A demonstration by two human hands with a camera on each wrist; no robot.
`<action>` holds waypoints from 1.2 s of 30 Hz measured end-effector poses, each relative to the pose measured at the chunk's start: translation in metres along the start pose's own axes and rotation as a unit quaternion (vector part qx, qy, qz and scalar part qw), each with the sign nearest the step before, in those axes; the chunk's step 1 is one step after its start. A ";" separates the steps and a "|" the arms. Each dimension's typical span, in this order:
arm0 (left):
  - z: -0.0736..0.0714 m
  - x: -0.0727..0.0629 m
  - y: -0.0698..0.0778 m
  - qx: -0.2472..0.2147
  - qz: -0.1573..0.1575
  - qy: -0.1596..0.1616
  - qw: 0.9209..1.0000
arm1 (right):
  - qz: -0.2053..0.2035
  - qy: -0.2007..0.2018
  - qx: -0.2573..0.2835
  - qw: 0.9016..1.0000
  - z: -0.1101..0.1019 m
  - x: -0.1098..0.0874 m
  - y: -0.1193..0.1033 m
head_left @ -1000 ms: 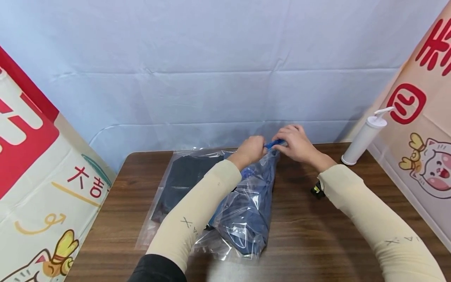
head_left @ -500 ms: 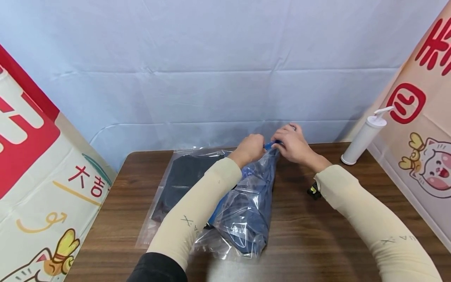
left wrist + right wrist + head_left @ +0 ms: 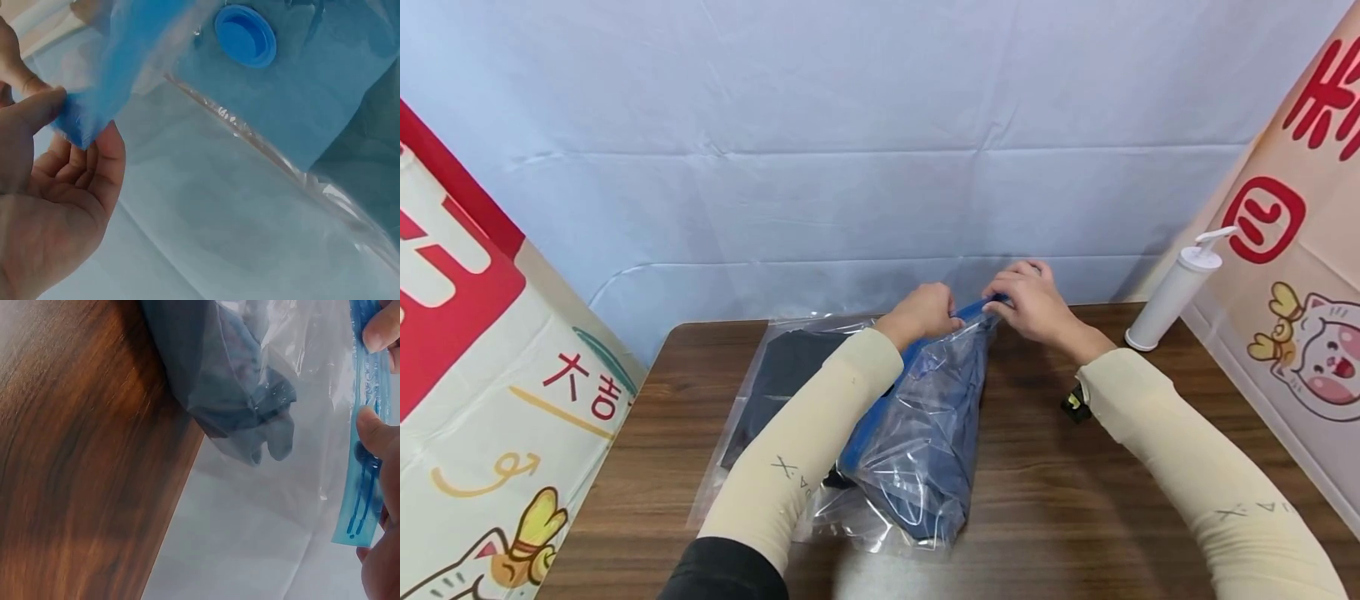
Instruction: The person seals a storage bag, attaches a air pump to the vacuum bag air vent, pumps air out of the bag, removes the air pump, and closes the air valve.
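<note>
A clear plastic vacuum storage bag [image 3: 936,433] lies on the table with dark folded clothes [image 3: 797,367] showing through it. Its blue zip strip [image 3: 871,429] runs diagonally along the opening, raised at the far end. My right hand [image 3: 1030,302] pinches the strip near that end; in the right wrist view, the thumb presses on the strip [image 3: 359,506]. Just left of it, my left hand [image 3: 923,310] pinches the same strip between thumb and fingers. A round blue valve [image 3: 245,37] shows on the bag in the left wrist view.
A white hand pump [image 3: 1176,296] stands at the table's back right. Behind the wooden table [image 3: 1045,492] hangs a pale cloth [image 3: 850,167]. Printed banners flank both sides. A small black and yellow object [image 3: 1077,404] is at my right wrist.
My left hand has slid left along the strip, away from the right hand, and more blue strip shows. My right hand stays near the strip's far end.
</note>
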State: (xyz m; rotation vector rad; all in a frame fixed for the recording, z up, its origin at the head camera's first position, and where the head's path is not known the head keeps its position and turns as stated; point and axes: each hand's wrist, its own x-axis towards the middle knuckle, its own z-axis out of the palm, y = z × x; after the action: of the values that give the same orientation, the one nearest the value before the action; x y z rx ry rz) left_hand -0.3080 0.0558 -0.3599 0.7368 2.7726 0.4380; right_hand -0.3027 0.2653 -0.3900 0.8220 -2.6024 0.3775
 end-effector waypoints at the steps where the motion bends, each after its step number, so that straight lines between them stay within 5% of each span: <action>1: -0.001 -0.001 0.000 -0.001 -0.002 -0.003 1.000 | 0.000 -0.001 -0.001 1.000 0.000 0.000 0.000; 5: -0.003 -0.003 0.000 0.011 0.008 -0.008 1.000 | -0.002 -0.002 -0.002 1.000 -0.001 0.003 -0.002; 16: 0.005 -0.003 0.007 0.045 0.006 0.039 0.998 | 0.000 0.007 -0.002 1.000 -0.003 0.003 -0.003; 23: -0.004 -0.007 0.007 -0.047 0.010 0.006 0.999 | 0.019 0.010 -0.031 0.999 -0.009 0.000 0.001; 29: -0.019 -0.013 0.002 -0.097 0.061 -0.068 0.991 | -0.001 0.013 -0.093 0.996 -0.019 -0.002 0.000; 36: -0.033 -0.020 -0.001 -0.167 0.079 -0.088 0.979 | 0.043 -0.027 -0.047 0.998 -0.026 -0.003 0.001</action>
State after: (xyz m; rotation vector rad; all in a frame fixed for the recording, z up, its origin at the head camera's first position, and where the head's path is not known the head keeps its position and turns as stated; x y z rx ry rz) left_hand -0.3013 0.0370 -0.3264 0.8653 2.4016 0.8051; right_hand -0.2936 0.2767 -0.3678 0.6993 -2.6889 0.2568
